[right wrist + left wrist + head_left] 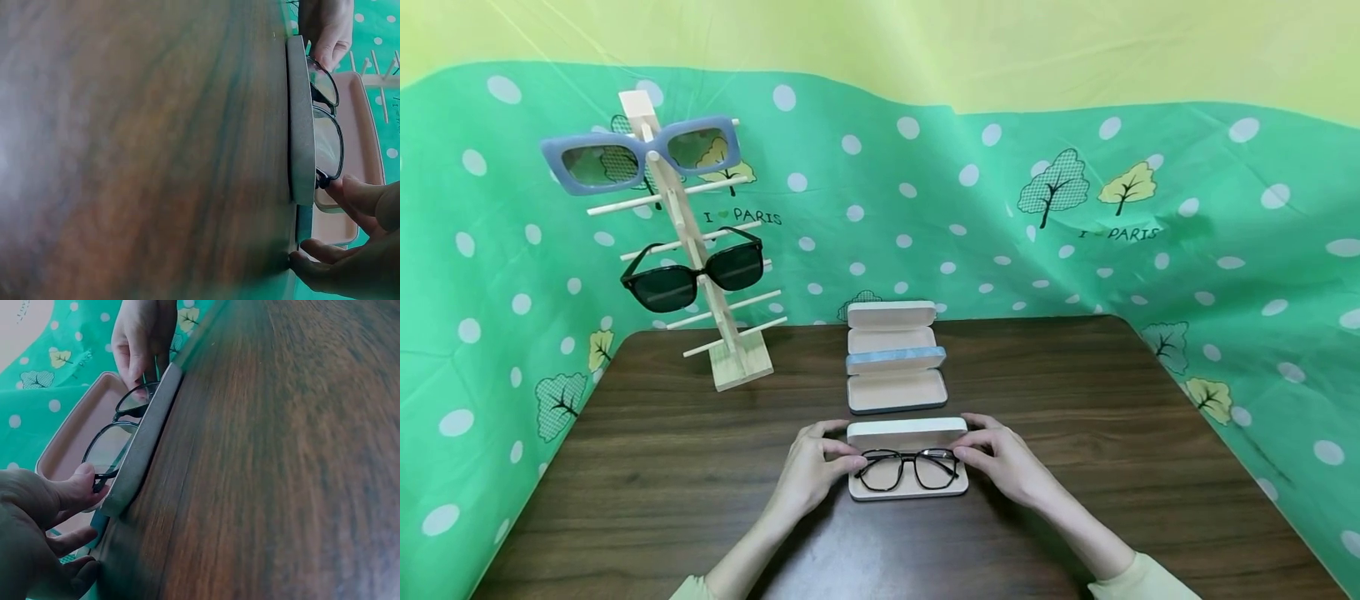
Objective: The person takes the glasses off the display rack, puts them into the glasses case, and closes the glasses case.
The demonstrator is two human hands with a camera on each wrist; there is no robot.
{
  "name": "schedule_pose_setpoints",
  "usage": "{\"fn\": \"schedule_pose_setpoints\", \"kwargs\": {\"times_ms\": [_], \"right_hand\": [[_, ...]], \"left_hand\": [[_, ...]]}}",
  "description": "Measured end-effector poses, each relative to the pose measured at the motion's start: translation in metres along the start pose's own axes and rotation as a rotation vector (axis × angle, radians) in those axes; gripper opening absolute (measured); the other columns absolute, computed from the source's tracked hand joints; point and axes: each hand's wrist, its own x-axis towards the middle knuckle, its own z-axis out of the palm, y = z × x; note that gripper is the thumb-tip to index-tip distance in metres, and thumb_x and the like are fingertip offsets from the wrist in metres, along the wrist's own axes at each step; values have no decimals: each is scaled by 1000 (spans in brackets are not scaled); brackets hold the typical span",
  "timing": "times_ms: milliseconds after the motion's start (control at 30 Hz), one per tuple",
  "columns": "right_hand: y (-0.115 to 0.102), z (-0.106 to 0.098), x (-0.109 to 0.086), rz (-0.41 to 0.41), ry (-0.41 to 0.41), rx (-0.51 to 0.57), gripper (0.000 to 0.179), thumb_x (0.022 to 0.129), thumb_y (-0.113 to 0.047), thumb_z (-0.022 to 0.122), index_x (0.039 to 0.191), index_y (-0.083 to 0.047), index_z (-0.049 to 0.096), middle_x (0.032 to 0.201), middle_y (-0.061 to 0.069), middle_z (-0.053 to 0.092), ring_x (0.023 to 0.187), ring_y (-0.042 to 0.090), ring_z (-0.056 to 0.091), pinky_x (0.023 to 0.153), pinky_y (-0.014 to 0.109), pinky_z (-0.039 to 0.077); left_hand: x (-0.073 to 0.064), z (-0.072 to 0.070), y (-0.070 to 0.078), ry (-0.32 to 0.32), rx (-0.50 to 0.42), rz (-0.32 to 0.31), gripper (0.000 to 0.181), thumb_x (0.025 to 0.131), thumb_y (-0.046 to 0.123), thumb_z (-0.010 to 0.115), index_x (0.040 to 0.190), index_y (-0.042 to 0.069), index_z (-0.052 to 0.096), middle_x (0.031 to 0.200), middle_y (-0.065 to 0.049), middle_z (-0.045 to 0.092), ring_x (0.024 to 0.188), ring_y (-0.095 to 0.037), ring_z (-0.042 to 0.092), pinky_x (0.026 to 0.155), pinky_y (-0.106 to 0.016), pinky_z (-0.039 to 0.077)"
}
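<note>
Black-framed eyeglasses with clear lenses sit low in an open glasses case, lenses toward the front and arms behind. At their left hinge, my left hand pinches the frame between thumb and forefinger. My right hand holds the opposite hinge with its thumb and forefinger. Both hands' other fingers spread beside the case. The raised lid has a pale lining and stands behind the glasses. In the left wrist view, the case's front wall hides the lower part of the lenses.
Behind lie two more open cases, one with a blue lid, the other pale. A wooden display stand at back left carries blue-framed sunglasses and black sunglasses. A green dotted cloth hangs behind the brown table.
</note>
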Motion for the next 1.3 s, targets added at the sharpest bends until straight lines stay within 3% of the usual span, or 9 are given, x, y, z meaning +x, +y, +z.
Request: {"fn": "schedule_pose_setpoints", "kwargs": {"times_ms": [467, 733, 833, 967, 1200, 1300], "right_hand": [[-5, -2, -3, 17, -27, -10, 16, 97, -14, 70, 108, -11, 81, 145, 27, 57, 135, 48, 54, 109, 62, 44], [-5, -11, -8, 61, -68, 19, 21, 97, -28, 71, 113, -15, 78, 148, 22, 55, 134, 41, 57, 107, 54, 49], [-2, -16, -9, 57, -62, 19, 20, 98, -29, 71, 110, -16, 78, 146, 21, 57, 130, 38, 61, 103, 50, 52], [1, -24, -10, 52, -50, 1, 17, 99, -34, 68, 101, -19, 76, 138, 19, 65, 128, 38, 62, 102, 54, 51], [0, -36, -2, 88, -65, -7, 31, 104, -42, 60, 116, -16, 71, 118, 2, 74, 114, 22, 65, 92, 38, 52], [-1, -41, 4, 88, -103, -17, 39, 106, -44, 53, 124, -14, 70, 121, 3, 73, 119, 24, 64, 97, 41, 52]], "left_hand": [[0, 1, 1, 10, 26, -16, 13, 78, 26, 88, 83, 15, 84, 132, -8, 70, 132, -33, 54, 111, -55, 41], [0, -11, -3, 6, 12, 13, 9, 82, 25, 85, 87, 17, 85, 126, -6, 73, 127, -38, 59, 110, -60, 40], [0, -19, -2, 10, 3, 5, 7, 86, 26, 82, 88, 20, 84, 122, -5, 75, 118, -32, 66, 104, -53, 47], [2, -30, -1, 4, -33, -18, 10, 93, 27, 76, 93, 20, 83, 114, -1, 76, 104, -20, 71, 93, -37, 55], [11, -43, 1, -94, 17, -56, 31, 102, 42, 62, 107, 18, 80, 113, 3, 76, 119, -23, 68, 106, -48, 51], [17, -47, 4, -174, 41, -114, 43, 103, 52, 55, 113, 18, 79, 118, 0, 75, 123, -25, 66, 109, -51, 49]]}}
